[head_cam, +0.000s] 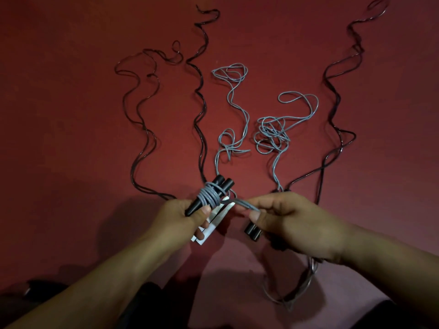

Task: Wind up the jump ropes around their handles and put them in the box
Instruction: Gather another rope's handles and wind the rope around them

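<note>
- Left hand (187, 216) grips a pair of black handles (209, 194) at about 7 o'clock from the middle of the view, thumb pressed on their lower end; the handles tilt up toward 1 o'clock.
- Several turns of grey rope (210, 197) already sit around those handles, and a white card or tag (215, 220) shows just beneath them.
- Right hand (280, 218), at about 5 o'clock, pinches the taut grey strand between thumb and fingers, drawing it away from the coil toward 3 o'clock.
- Under the right hand lies a second pair of black handles (253, 231), unwound.
- Loose grey rope (231, 110) trails up toward 12 o'clock, and a grey tangle (272, 136) lies toward 1 o'clock; which strand feeds the coil I cannot tell.
- Dark ropes stretch away on the red surface (71, 115): two (142, 119) at 10 to 11 o'clock, one (335, 110) at 2 o'clock.
- My judgement: winding of the first rope is only begun, the others are untouched, and no box is in view, so most of the task remains.
</note>
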The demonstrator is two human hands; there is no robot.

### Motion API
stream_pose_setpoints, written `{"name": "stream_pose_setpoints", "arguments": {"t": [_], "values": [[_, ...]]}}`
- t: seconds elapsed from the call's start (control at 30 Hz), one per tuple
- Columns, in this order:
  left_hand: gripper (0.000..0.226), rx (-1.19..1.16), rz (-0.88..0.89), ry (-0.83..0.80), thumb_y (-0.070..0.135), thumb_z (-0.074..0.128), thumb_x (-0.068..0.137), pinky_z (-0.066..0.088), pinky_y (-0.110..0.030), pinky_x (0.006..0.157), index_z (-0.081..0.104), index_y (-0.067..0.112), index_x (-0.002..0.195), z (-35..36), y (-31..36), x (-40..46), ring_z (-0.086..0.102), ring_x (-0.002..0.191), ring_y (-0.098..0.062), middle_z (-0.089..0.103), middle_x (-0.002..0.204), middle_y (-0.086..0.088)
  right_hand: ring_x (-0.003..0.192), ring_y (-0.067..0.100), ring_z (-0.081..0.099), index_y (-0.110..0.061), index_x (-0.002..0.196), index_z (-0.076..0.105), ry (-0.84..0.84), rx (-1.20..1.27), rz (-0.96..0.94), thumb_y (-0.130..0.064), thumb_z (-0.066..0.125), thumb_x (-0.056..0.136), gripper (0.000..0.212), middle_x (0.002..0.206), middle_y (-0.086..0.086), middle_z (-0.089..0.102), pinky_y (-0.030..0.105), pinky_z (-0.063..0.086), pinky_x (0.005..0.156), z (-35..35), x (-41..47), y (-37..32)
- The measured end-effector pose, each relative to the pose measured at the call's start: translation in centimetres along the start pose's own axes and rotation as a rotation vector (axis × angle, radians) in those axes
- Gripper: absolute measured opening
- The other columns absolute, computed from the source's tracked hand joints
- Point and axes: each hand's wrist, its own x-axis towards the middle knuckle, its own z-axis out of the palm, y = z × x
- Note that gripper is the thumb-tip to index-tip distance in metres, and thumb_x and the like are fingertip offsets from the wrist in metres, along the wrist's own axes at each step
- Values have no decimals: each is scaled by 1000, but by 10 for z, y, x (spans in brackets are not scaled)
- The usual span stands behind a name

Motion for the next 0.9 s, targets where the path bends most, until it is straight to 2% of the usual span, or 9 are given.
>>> {"name": "stream_pose_setpoints", "arguments": {"t": [0.1, 0.23, 0.33, 0.43, 0.6, 0.67, 0.77, 0.83, 0.9], "values": [[21, 77, 77, -44, 13, 64, 93, 39, -17, 47, 68, 8, 73, -1, 1, -5, 48, 40, -2, 60, 49, 5, 52, 7, 40, -27, 106, 73, 62, -276, -73, -19, 53, 100, 23, 58, -9, 48, 24, 38, 53, -6, 3, -5], [15, 363, 223, -136, 30, 66, 89, 45, -29, 60, 68, 18, 81, -4, 7, -5, 52, 55, -5, 63, 63, 3, 69, 1, 56, -24, 96, 71, 132, -695, -325, -26, 55, 97, 16, 74, -10, 60, 28, 47, 67, -14, 9, -18], [11, 456, 306, -210, 38, 62, 90, 51, -35, 71, 65, 27, 93, -3, 17, -10, 61, 70, -9, 67, 78, 3, 76, 3, 52, -26, 99, 69, 166, -938, -463, -37, 47, 95, 25, 78, -13, 54, 31, 46, 70, -18, 14, -30], [5, 468, 365, -300, 41, 60, 89, 48, -31, 66, 59, 38, 85, -3, 25, -18, 55, 65, -4, 59, 70, 13, 76, 8, 53, -27, 96, 68, 248, -1038, -523, -40, 47, 93, 25, 77, -11, 56, 33, 46, 67, -21, 17, -39], [30, 348, 382, -379, 50, 56, 78, 46, -44, 65, 59, 21, 83, -10, 33, -24, 47, 62, -7, 49, 65, 12, 66, 17, 55, -21, 85, 64, 430, -968, -469, -47, 49, 92, 31, 68, -5, 60, 38, 48, 63, -22, 25, -32], [25, 249, 413, -432, 40, 59, 82, 40, -36, 61, 61, 16, 83, -14, 37, -27, 45, 62, -7, 48, 66, 9, 62, 18, 56, -20, 80, 65, 529, -911, -393, -59, 53, 88, 41, 63, -2, 61, 37, 48, 61, -23, 26, -28], [21, 143, 446, -483, 31, 62, 85, 36, -20, 61, 65, 11, 89, -17, 39, -32, 45, 65, -2, 50, 69, 13, 49, 10, 53, -15, 68, 64, 565, -687, -179, -78, 62, 61, 63, 51, -2, 61, 27, 44, 51, -28, 27, -32], [24, 124, 460, -446, 34, 63, 85, 37, -14, 64, 67, 14, 96, -16, 38, -35, 49, 66, 2, 56, 72, 19, 41, 5, 46, -11, 70, 64, 507, -473, -72, -75, 66, 52, 66, 48, -3, 57, 19, 38, 46, -31, 29, -30], [23, 79, 457, -435, 34, 65, 84, 39, -12, 64, 68, 17, 99, -14, 40, -37, 53, 66, 4, 58, 74, 23, 45, 7, 47, -10, 76, 64, 431, -288, -25, -68, 71, 51, 63, 54, -2, 55, 19, 39, 49, -29, 31, -24]]}}
